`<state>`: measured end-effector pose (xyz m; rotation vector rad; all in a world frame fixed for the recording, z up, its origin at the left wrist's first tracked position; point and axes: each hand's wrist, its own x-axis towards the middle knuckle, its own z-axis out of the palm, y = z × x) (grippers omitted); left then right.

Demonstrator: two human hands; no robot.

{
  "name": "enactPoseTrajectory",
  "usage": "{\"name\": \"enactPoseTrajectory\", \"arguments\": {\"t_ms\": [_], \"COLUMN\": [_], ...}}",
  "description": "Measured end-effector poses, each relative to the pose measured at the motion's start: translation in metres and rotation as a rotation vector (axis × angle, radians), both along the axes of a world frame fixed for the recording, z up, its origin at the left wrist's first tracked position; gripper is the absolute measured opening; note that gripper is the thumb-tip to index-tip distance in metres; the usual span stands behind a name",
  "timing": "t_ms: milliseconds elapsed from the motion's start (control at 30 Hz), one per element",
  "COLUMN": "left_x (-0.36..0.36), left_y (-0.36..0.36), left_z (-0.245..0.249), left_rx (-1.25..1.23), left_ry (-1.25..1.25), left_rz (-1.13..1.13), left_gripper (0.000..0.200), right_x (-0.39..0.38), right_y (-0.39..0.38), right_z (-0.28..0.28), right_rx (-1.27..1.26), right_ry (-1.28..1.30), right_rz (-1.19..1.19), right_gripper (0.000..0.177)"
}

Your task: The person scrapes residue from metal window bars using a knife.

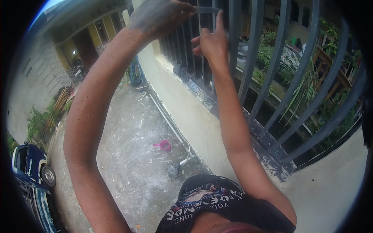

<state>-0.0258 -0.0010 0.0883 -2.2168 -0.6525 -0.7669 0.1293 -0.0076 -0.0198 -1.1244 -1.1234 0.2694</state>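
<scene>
At the top of the view, my left hand (161,17) is closed on one end of a thin, flat grey strip (208,9). What the strip is, I cannot make out. My right hand (213,42) is to the right and a little lower, its index finger pointing up to the strip's far end and its other fingers partly bent and apart. Both hands are raised in front of the dark upright bars of a metal fence (281,50). The fence stands on a low wall (182,103) with worn, flaking paint along its top.
A pink dipper (165,145) lies on the concrete ground (132,128), near a pipe (167,120) along the wall's foot. A blue vehicle (29,165) stands at the lower left. Plants (303,81) and wooden pieces (330,73) are behind the bars.
</scene>
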Motion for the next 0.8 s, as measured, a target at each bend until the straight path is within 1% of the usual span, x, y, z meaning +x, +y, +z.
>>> {"name": "enactPoseTrajectory", "arguments": {"t_ms": [67,133,200,267,333,400,433,467,533,567,667,733,800], "left_x": [0.000,0.001,0.004,0.002,0.001,-0.001,-0.001,0.000,0.003,0.005,0.004,-0.002,-0.008], "left_y": [0.000,0.003,0.007,0.009,0.009,0.008,0.009,0.010,0.011,0.012,0.013,0.011,0.008], "left_z": [-0.001,0.016,0.030,0.030,0.024,0.018,0.016,0.019,0.028,0.033,0.036,0.032,0.028], "left_rx": [-0.040,-0.046,0.021,0.000,0.045,0.041,0.028,0.031,0.037,0.024,0.058,0.068,0.021], "left_ry": [0.010,0.025,-0.004,-0.015,0.035,0.064,0.095,0.094,-0.002,-0.028,-0.003,0.014,0.070], "left_rz": [0.071,0.107,-0.014,-0.046,0.035,0.062,0.093,0.089,0.000,-0.014,-0.015,-0.039,0.035], "left_gripper": [0.028,0.029,0.031,0.032,0.031,0.031,0.030,0.030,0.030,0.030,0.030,0.030,0.030], "right_x": [0.000,-0.006,-0.007,-0.008,-0.009,-0.009,-0.008,-0.006,-0.002,-0.003,-0.001,-0.004,-0.005], "right_y": [0.000,-0.011,-0.010,-0.006,-0.004,-0.003,-0.004,-0.003,-0.001,-0.001,-0.002,-0.009,-0.013], "right_z": [-0.004,0.021,0.047,0.044,0.034,0.024,0.022,0.025,0.038,0.046,0.043,0.036,0.033], "right_rx": [-0.010,-0.011,0.062,0.066,0.071,-0.014,-0.011,-0.008,0.088,0.095,0.107,0.085,-0.038], "right_ry": [-0.032,-0.012,0.119,0.112,0.110,0.100,0.094,0.093,0.047,0.075,0.064,0.068,0.054], "right_rz": [-0.021,-0.006,0.003,0.014,0.022,0.035,0.039,0.034,-0.001,0.019,0.030,0.021,0.031], "right_gripper": [0.082,0.084,0.082,0.083,0.084,0.084,0.083,0.083,0.083,0.082,0.081,0.080,0.080]}}
